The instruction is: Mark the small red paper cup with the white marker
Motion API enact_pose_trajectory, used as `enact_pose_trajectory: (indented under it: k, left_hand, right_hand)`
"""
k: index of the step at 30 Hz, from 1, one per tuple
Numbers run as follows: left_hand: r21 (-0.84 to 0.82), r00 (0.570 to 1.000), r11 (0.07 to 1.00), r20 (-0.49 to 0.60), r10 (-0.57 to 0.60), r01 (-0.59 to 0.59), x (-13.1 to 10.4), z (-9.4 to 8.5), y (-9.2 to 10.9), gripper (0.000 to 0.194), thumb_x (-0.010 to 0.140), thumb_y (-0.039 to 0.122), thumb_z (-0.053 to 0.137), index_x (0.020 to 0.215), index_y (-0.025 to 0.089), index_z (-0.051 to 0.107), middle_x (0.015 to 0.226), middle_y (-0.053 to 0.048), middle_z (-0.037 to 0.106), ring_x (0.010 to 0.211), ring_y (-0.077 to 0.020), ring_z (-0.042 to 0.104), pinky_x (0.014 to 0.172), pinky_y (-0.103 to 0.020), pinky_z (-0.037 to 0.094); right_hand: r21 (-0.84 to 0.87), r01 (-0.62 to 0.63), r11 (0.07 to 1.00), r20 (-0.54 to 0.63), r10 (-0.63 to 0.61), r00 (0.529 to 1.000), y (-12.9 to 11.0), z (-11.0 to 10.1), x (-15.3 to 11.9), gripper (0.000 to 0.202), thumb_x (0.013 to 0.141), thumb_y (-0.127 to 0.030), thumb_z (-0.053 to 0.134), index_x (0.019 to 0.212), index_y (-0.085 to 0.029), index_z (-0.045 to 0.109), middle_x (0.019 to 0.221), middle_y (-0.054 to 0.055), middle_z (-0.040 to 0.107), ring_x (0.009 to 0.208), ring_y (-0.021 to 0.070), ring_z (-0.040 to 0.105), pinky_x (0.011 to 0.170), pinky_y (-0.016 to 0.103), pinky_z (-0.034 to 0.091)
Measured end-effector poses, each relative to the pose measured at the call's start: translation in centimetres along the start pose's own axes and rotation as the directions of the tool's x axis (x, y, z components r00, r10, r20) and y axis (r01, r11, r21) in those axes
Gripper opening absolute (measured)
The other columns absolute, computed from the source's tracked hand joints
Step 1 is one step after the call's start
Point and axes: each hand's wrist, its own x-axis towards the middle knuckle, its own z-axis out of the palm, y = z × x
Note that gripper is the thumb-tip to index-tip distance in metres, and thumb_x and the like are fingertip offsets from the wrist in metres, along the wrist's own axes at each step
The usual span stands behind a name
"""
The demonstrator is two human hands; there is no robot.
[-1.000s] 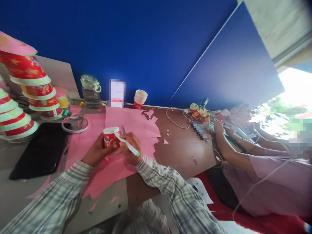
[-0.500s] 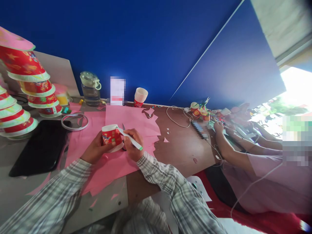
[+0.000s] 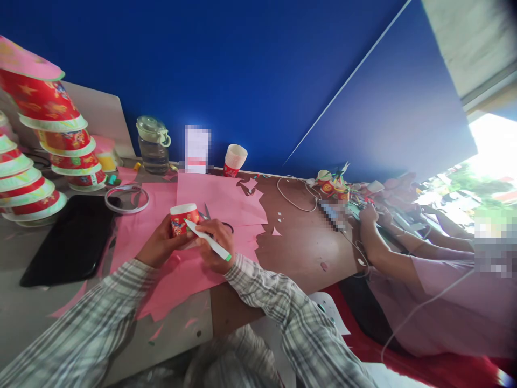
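A red patterned paper cup [image 3: 183, 216] with a white rim is gripped by my left hand [image 3: 160, 243], its fingers wrapped round the cup's side. In my right hand [image 3: 216, 245] is a white marker [image 3: 212, 242] with a green end; its tip is at the side of the cup. Both hands are above pink paper sheets [image 3: 220, 202] that lie overlapping on the table. Scissors [image 3: 207, 211] lie on the paper just behind my right hand, partly hidden by it.
Stacked red cups [image 3: 76, 143] stand at the left by a black phone [image 3: 70, 237] and a tape roll [image 3: 127, 199]. Behind are a water bottle [image 3: 153, 144] and nested cups [image 3: 234, 160]. Other people's arms [image 3: 385, 245] rest at the right, near a white cable [image 3: 297, 207].
The marker tip has moved from the cup's rim down to its side. The cup is turned and tilted differently, and more of the scissors shows. The view has shifted slightly.
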Motion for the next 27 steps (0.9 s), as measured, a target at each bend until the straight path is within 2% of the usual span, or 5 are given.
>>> enact_pose_trajectory:
  k: [10, 16, 22, 27]
  left_hand:
    - [0.044, 1.0, 0.999, 0.005, 0.027, -0.027, -0.03, -0.12, 0.0, 0.062, 0.043, 0.035, 0.073, 0.098, 0.018, 0.05, 0.088, -0.005, 0.063, 0.077, -0.0195, 0.059, 0.068, -0.036, 0.048]
    - [0.048, 1.0, 0.999, -0.024, 0.005, -0.004, -0.08, 0.03, 0.12, 0.065, 0.043, 0.036, 0.072, 0.101, 0.018, 0.05, 0.09, -0.006, 0.063, 0.08, -0.0212, 0.059, 0.072, -0.039, 0.047]
    - [0.026, 1.0, 1.0, 0.001, 0.004, -0.004, -0.17, 0.28, 0.52, 0.072, 0.042, 0.036, 0.072, 0.107, 0.018, 0.049, 0.095, -0.008, 0.063, 0.086, -0.024, 0.058, 0.076, -0.041, 0.045]
    - [0.056, 1.0, 0.998, -0.01, -0.001, 0.001, -0.17, 0.12, 0.26, 0.071, 0.04, 0.037, 0.073, 0.105, 0.018, 0.05, 0.094, -0.008, 0.062, 0.086, -0.0249, 0.058, 0.076, -0.042, 0.045]
  right_hand:
    - [-0.048, -0.018, 0.999, 0.008, 0.018, 1.0, 0.08, 0.09, 0.1, 0.02, 0.079, -0.017, 0.052, 0.098, -0.017, 0.056, 0.086, 0.007, 0.063, 0.082, 0.0155, 0.061, 0.076, 0.03, 0.051]
    - [-0.075, -0.148, 0.986, -0.045, 0.145, 0.988, 0.49, -0.3, 0.0, 0.017, 0.08, -0.021, 0.05, 0.096, -0.018, 0.056, 0.082, 0.005, 0.06, 0.072, 0.0134, 0.058, 0.069, 0.028, 0.049]
    - [0.009, -0.288, 0.958, -0.092, 0.288, 0.953, 0.94, -0.47, -0.13, 0.018, 0.081, -0.023, 0.047, 0.096, -0.017, 0.054, 0.078, 0.003, 0.057, 0.059, 0.0096, 0.051, 0.058, 0.025, 0.045]
    - [0.003, -0.196, 0.981, -0.065, 0.196, 0.978, 0.41, -0.49, 0.15, 0.017, 0.08, -0.025, 0.048, 0.095, -0.018, 0.055, 0.077, 0.004, 0.056, 0.065, 0.0121, 0.054, 0.062, 0.027, 0.046]
